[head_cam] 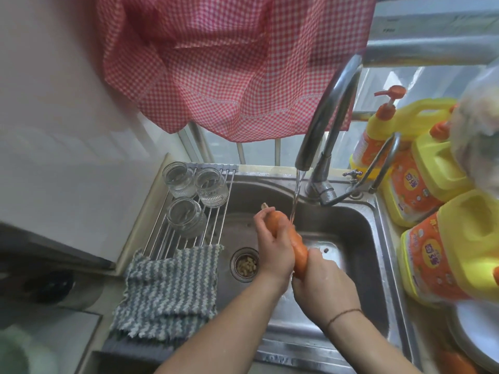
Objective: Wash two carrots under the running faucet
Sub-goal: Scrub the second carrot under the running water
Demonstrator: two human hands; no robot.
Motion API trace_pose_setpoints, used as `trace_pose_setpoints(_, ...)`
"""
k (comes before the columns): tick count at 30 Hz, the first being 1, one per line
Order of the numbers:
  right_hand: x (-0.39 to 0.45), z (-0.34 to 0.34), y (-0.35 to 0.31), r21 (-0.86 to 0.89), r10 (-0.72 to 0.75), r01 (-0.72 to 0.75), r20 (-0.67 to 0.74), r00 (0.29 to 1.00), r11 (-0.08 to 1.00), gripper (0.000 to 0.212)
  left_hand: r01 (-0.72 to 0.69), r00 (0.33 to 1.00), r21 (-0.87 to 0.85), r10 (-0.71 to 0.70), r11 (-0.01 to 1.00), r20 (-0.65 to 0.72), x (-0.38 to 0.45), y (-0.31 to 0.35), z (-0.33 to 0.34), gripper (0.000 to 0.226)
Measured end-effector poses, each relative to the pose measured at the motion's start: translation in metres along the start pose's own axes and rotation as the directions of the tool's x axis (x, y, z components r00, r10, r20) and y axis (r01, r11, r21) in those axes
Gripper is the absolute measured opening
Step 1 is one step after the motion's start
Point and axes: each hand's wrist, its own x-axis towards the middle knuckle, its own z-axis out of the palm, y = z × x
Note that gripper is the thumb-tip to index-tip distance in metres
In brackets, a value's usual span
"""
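Both hands (274,245) grip carrot (294,242), stem end pointing away toward faucet (324,125).

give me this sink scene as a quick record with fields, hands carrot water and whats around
carrot: one in view, held over the sink, under the stream
left hand: grips the carrot's upper part
right hand: grips the carrot's lower end
faucet: running, water lands on the carrot
rack: three glass jars
cloth: striped, on the sink's left edge
right of sink: yellow bottles
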Motion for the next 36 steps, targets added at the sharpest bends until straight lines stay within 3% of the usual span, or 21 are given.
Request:
trace_pose_setpoints(2, 0.001, 0.002, -0.002, 0.131, -0.052, 0.048, 0.031, 0.998, 0.990, 0.021, 0.057, 0.998, -0.126, -0.058, 0.990, -0.003, 0.010, 0.008, 0.001, 0.008)
trace_pose_setpoints(3, 0.003, 0.002, 0.000, 0.309, -0.038, 0.003, 0.106, 0.994, 0.951, 0.022, 0.111, 0.994, -0.191, -0.109, 0.975, 0.019, 0.017, 0.011, 0.000, 0.007)
trace_pose_setpoints(4, 0.005, 0.000, 0.000, 0.532, -0.025, -0.113, 0.246, 0.969, 0.839, 0.023, 0.166, 0.986, -0.254, -0.159, 0.953, 0.045, 0.023, 0.017, -0.001, 0.018)
trace_pose_setpoints(5, 0.006, -0.001, 0.002, 0.704, -0.069, -0.270, 0.412, 0.909, 0.657, 0.024, 0.198, 0.980, -0.302, -0.181, 0.933, 0.085, 0.027, 0.020, -0.003, 0.028)
trace_pose_setpoints(7, 0.007, -0.004, 0.008, 0.785, -0.213, -0.505, 0.596, 0.775, 0.358, 0.027, 0.193, 0.973, -0.309, -0.141, 0.931, 0.183, 0.030, 0.022, -0.004, 0.036)
trace_pose_setpoints(8, 0.009, -0.006, 0.010, 0.778, -0.230, -0.545, 0.619, 0.751, 0.314, 0.026, 0.171, 0.967, -0.273, -0.109, 0.947, 0.228, 0.028, 0.021, -0.003, 0.034)
trace_pose_setpoints(10, 0.015, -0.008, 0.010, 0.755, -0.139, -0.517, 0.609, 0.781, 0.402, 0.020, 0.135, 0.952, -0.210, -0.068, 0.968, 0.300, 0.020, 0.014, -0.001, 0.032)
trace_pose_setpoints(12, 0.022, -0.011, 0.005, 0.639, 0.024, -0.380, 0.492, 0.870, 0.668, 0.012, 0.176, 0.935, -0.198, -0.101, 0.964, 0.340, 0.014, 0.003, -0.003, 0.050)
trace_pose_setpoints(14, 0.028, -0.011, 0.001, 0.354, 0.085, -0.173, 0.251, 0.964, 0.919, 0.008, 0.221, 0.914, -0.165, -0.145, 0.961, 0.380, 0.010, -0.008, -0.007, 0.064)
trace_pose_setpoints(15, 0.029, -0.008, 0.000, 0.184, 0.081, -0.108, 0.147, 0.986, 0.977, 0.012, 0.215, 0.906, -0.109, -0.157, 0.971, 0.392, 0.009, -0.013, -0.009, 0.068)
trace_pose_setpoints(17, 0.027, -0.003, -0.005, -0.005, 0.105, -0.105, 0.020, 0.994, 0.995, 0.019, 0.133, 0.914, 0.013, -0.128, 0.991, 0.386, 0.008, -0.018, -0.011, 0.075)
trace_pose_setpoints(20, 0.022, 0.003, -0.012, -0.030, 0.090, -0.091, -0.032, 0.995, 0.995, 0.031, 0.079, 0.968, 0.002, -0.078, 0.997, 0.237, 0.019, -0.016, -0.005, 0.058)
trace_pose_setpoints(23, 0.016, 0.008, -0.015, 0.019, 0.070, -0.070, -0.021, 0.997, 0.997, 0.026, 0.221, 0.967, -0.067, -0.209, 0.973, 0.147, 0.025, -0.013, 0.003, 0.047)
trace_pose_setpoints(26, 0.010, 0.014, -0.011, 0.085, 0.026, -0.026, 0.002, 1.000, 0.996, 0.033, 0.332, 0.942, -0.080, -0.325, 0.940, 0.087, 0.021, -0.012, 0.002, 0.062)
trace_pose_setpoints(29, 0.002, 0.021, -0.006, 0.293, -0.017, 0.001, 0.050, 0.999, 0.956, 0.052, 0.475, 0.879, -0.213, -0.446, 0.854, 0.170, 0.022, -0.010, -0.003, 0.076)
trace_pose_setpoints(32, 0.003, 0.022, -0.006, 0.528, -0.032, -0.053, 0.150, 0.988, 0.847, 0.053, 0.590, 0.804, -0.272, -0.524, 0.760, 0.282, 0.025, -0.001, -0.006, 0.076)
trace_pose_setpoints(34, 0.004, 0.021, -0.006, 0.602, -0.070, -0.055, 0.182, 0.981, 0.797, 0.043, 0.608, 0.786, -0.248, -0.528, 0.754, 0.321, 0.023, 0.002, -0.008, 0.075)
trace_pose_setpoints(36, 0.003, 0.018, -0.005, 0.569, -0.043, -0.067, 0.178, 0.983, 0.820, 0.038, 0.556, 0.818, -0.210, -0.483, 0.804, 0.312, 0.019, 0.003, -0.008, 0.078)
